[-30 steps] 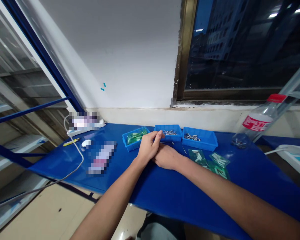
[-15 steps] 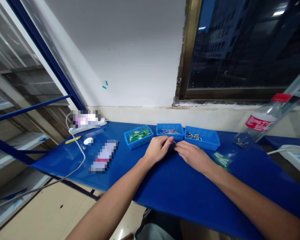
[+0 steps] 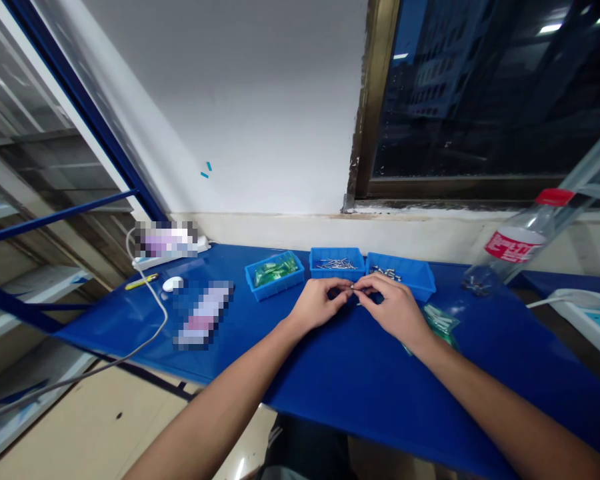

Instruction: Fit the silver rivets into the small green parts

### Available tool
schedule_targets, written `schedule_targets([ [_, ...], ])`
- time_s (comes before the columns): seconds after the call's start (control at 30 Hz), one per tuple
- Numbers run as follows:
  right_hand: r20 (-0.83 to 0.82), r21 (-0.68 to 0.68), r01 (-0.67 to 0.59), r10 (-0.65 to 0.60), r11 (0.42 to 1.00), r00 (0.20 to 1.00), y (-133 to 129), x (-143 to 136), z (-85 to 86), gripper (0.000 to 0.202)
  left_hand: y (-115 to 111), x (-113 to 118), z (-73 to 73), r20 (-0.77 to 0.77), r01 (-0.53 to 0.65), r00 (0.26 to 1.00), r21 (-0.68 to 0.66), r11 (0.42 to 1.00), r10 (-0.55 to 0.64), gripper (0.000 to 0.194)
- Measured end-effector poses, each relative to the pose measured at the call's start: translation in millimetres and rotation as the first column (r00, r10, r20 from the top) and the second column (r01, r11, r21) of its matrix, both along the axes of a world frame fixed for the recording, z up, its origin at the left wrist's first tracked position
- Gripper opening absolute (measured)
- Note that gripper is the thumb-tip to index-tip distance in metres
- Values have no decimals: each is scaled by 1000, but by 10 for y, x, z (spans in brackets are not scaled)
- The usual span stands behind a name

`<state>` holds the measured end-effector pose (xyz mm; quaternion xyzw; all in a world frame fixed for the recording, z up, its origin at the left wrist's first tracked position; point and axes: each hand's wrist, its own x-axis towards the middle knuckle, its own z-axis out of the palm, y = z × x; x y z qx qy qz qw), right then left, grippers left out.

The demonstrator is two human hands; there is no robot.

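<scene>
My left hand (image 3: 319,301) is closed in a pinch, its fingertips meeting those of my right hand (image 3: 393,305) above the blue table. Between the two pinches shows a small metal piece (image 3: 352,287), too small to name exactly. Just behind the hands stand two blue bins. One bin (image 3: 320,272) has thin metal pins or screws (image 3: 337,263) in it, and the other bin (image 3: 420,283) holds short metal fasteners (image 3: 391,273), partly hidden by my right hand. Beside my right forearm lies a green-tinted bag of pale plugs (image 3: 439,319).
A third blue bin (image 3: 276,289) with green packets (image 3: 275,268) sits to the left. Further left are a phone-like blurred object (image 3: 207,313), a white mouse (image 3: 172,285), a yellow cutter (image 3: 141,282) and a cable (image 3: 166,313). A plastic bottle (image 3: 515,243) stands right.
My right hand has turned and arched, its thumb and fingers now pinching visibly at the small metal piece. My left hand's fingers have straightened toward it. The view has shifted slightly.
</scene>
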<state>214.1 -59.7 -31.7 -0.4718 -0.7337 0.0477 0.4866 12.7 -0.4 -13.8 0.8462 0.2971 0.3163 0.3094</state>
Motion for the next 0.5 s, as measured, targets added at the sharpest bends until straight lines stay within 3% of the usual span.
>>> schedule_targets([
  [0.13,-25,-18,-3,3,1000,1000,-7,0,0,13,16,-1,-9,56,-24,998,-67,997,28,25],
  [0.4,-5,-83,24,-25,996,1000,-18,-5,-7,10,47,-16,-44,78,-5,997,-24,1000,6,19],
  [0.5,-19,-83,13,-14,996,1000,-28,-43,-5,19,41,-2,-70,122,13,992,-110,994,0,32],
])
